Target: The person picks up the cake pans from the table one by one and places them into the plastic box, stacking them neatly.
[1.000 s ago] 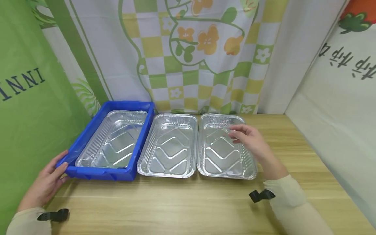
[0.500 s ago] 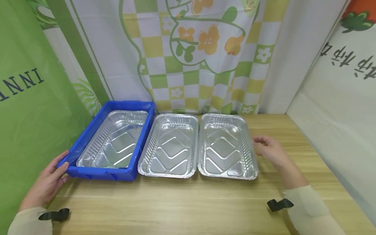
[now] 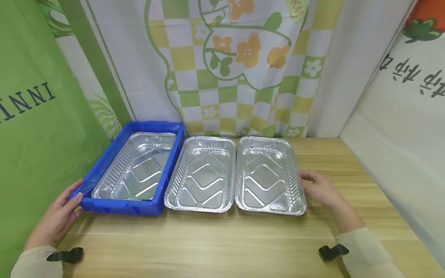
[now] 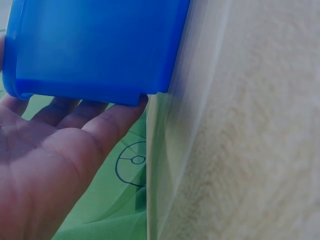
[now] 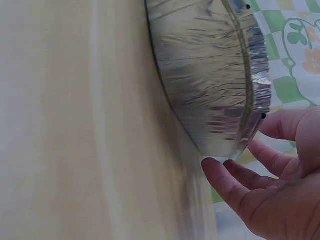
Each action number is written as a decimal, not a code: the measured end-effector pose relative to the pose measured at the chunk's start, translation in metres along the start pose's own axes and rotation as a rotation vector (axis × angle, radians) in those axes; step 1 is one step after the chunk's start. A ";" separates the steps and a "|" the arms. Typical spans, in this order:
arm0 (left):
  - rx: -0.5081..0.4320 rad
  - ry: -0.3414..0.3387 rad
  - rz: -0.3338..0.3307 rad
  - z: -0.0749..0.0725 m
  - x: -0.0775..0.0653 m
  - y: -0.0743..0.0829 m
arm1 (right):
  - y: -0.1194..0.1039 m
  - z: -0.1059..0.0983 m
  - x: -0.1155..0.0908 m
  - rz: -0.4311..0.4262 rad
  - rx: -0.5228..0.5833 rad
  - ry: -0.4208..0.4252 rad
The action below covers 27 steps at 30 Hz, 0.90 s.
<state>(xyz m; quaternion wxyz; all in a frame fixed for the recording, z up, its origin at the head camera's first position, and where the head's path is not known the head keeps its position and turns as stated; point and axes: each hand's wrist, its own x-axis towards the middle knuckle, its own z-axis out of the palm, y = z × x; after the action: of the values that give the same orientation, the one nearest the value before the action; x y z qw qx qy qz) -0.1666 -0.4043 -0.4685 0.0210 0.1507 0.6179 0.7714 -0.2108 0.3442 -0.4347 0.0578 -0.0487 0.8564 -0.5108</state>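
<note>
In the head view, my left hand (image 3: 57, 216) holds the front-left corner of a blue plastic crate (image 3: 126, 206). The left wrist view shows the fingers (image 4: 112, 125) against the crate's outer wall, with a bit of thumb at the left edge. A rectangular foil pan (image 3: 146, 170) lies inside the crate. Two more foil pans, the middle one (image 3: 205, 175) and the right one (image 3: 265, 177), stand beside it in a row. At the right pan's outer side is my right hand (image 3: 318, 189), loosely bent, with fingertips (image 5: 212, 167) right at the side wall and thumb beside the rim.
The row stands on a light wooden table (image 3: 208, 243), its far edge along a patterned curtain (image 3: 226, 96). A green cloth (image 3: 41, 127) hangs close on the left, and a white printed panel (image 3: 399, 127) borders the right. Each wrist wears a black strap.
My right hand has come down from above the right foil pan to its outer right side, then slightly nearer me. My left hand stays on the crate corner. The view has shifted slightly.
</note>
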 end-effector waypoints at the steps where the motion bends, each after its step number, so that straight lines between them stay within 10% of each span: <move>1: 0.001 0.000 0.002 0.000 0.000 0.000 | 0.001 0.000 -0.001 0.000 -0.002 -0.001; 27: -0.020 -0.022 0.036 0.001 0.001 -0.001 | 0.011 0.005 -0.014 0.024 0.137 0.022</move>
<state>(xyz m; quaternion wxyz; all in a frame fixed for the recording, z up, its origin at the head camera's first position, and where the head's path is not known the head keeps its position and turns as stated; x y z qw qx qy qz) -0.1675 -0.4030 -0.4692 0.0156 0.1700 0.6071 0.7760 -0.1963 0.3467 -0.4459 0.0576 -0.0288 0.8206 -0.5679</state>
